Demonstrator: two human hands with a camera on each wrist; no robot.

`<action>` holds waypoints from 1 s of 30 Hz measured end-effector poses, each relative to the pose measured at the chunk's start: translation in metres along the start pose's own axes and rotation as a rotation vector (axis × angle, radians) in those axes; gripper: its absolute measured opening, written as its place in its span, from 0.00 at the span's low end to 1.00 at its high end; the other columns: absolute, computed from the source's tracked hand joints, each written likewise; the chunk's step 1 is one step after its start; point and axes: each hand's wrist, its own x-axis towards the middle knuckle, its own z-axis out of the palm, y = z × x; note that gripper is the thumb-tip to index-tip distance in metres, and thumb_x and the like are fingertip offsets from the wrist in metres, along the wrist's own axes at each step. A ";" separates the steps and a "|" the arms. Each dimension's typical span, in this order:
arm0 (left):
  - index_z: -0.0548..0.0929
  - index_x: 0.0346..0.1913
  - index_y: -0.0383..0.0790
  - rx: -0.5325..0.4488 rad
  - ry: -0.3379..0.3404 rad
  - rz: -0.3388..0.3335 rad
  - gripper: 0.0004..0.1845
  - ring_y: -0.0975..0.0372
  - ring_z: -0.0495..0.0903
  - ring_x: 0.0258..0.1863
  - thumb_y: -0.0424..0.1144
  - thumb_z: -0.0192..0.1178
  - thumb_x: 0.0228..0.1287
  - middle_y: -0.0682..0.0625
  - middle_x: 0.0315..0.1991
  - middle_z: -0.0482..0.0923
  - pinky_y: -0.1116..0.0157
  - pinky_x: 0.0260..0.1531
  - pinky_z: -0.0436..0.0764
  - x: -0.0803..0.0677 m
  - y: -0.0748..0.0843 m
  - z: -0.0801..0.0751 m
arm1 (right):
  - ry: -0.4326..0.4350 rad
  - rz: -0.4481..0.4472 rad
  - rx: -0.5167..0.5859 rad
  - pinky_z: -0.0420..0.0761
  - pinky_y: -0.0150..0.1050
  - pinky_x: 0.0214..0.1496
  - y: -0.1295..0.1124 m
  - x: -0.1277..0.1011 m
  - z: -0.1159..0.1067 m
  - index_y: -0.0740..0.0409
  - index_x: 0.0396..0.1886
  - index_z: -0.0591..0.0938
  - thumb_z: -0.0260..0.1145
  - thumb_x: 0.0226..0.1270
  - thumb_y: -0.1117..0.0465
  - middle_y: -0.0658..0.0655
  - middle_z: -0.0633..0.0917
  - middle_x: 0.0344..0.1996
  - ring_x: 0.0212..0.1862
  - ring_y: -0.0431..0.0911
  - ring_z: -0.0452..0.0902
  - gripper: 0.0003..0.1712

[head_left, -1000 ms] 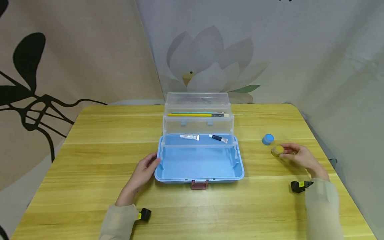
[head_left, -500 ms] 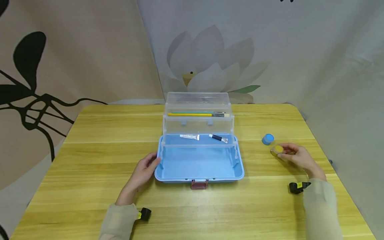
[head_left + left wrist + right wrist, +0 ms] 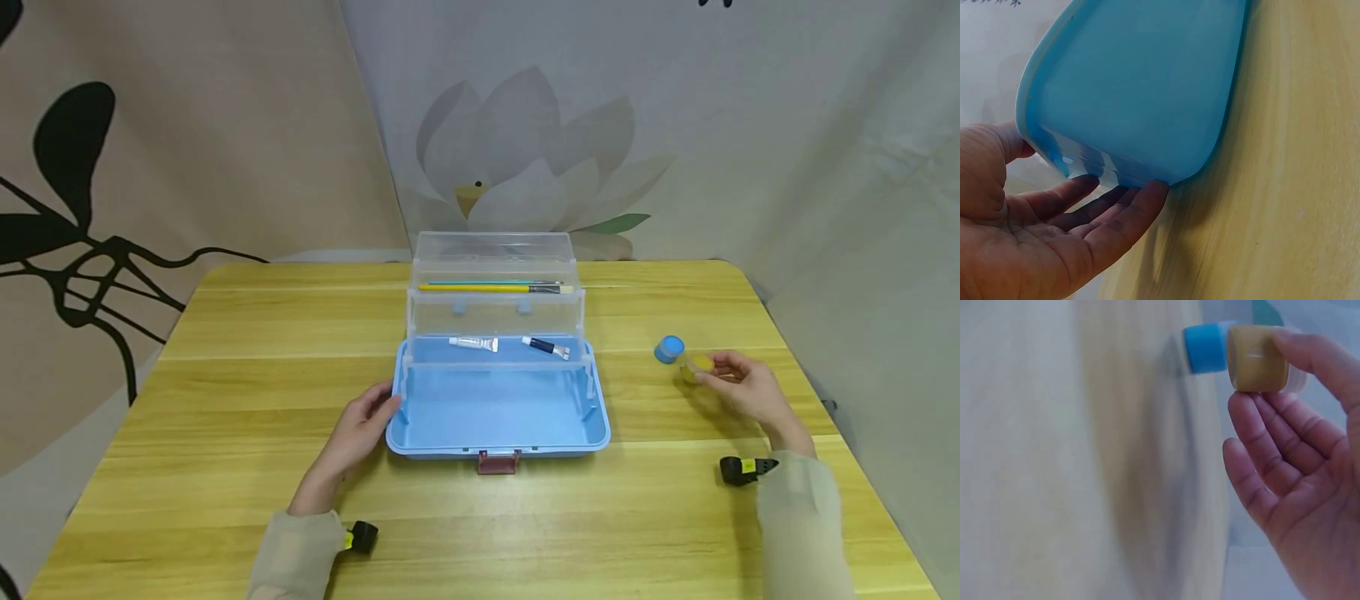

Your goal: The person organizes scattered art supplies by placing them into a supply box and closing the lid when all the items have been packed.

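On the table's right side, my right hand (image 3: 750, 390) pinches a small jar of yellow paint (image 3: 1259, 359) between thumb and fingers. The jar appears just off the tabletop. Close beside it stands a jar with a blue lid (image 3: 669, 349). At the table's middle is an open light blue art box (image 3: 498, 408) with clear tiers raised behind it. My left hand (image 3: 362, 427) holds the box's left edge, the thumb at the rim and the fingers against the outer wall (image 3: 1129, 144).
Two paint tubes, one white (image 3: 474, 342) and one dark (image 3: 546, 347), lie in the lower clear tray. Brushes, including a yellow-handled brush (image 3: 487, 287), lie in the tray above. A reddish latch (image 3: 498, 462) hangs at the box's front.
My right hand has raised the yellow paint jar slightly from the table and shifted a little left. The left hand and the art box have stayed put.
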 end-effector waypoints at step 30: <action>0.66 0.64 0.29 0.001 0.005 0.022 0.26 0.49 0.66 0.61 0.44 0.48 0.73 0.35 0.63 0.66 0.52 0.60 0.67 0.002 -0.003 0.001 | 0.003 -0.101 -0.039 0.75 0.23 0.36 -0.112 0.067 0.001 0.66 0.53 0.75 0.66 0.62 0.54 0.63 0.80 0.42 0.36 0.37 0.74 0.25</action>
